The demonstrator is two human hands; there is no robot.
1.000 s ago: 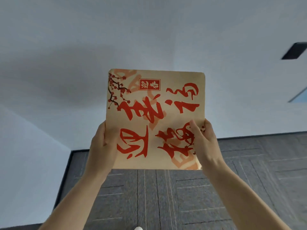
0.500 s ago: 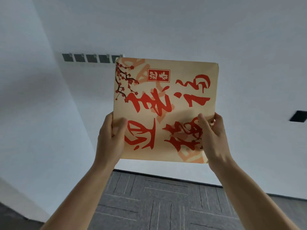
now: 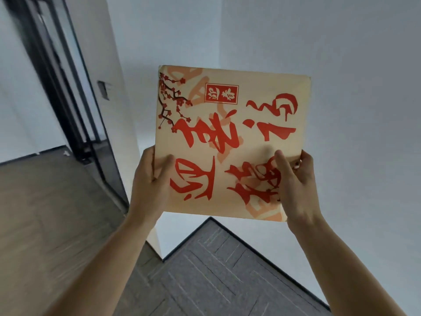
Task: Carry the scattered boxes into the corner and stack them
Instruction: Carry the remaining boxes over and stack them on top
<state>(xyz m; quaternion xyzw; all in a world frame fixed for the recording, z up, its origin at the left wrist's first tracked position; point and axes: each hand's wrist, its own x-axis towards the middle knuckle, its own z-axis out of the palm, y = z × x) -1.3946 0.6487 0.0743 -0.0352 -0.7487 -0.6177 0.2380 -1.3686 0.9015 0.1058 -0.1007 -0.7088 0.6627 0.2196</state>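
Head view shows me the left hand and right hand each clamped on the box by its side edges, a sound hold for what seems light, stiff cardboard.

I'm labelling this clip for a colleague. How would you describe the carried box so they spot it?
Find the white wall corner above the grey carpet. In front of it, the left hand and right hand hold a square cream box. It alone bears red brush characters and a blossom branch.

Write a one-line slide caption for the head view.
The left hand and right hand grip a red-lettered cream box facing a carpeted corner.
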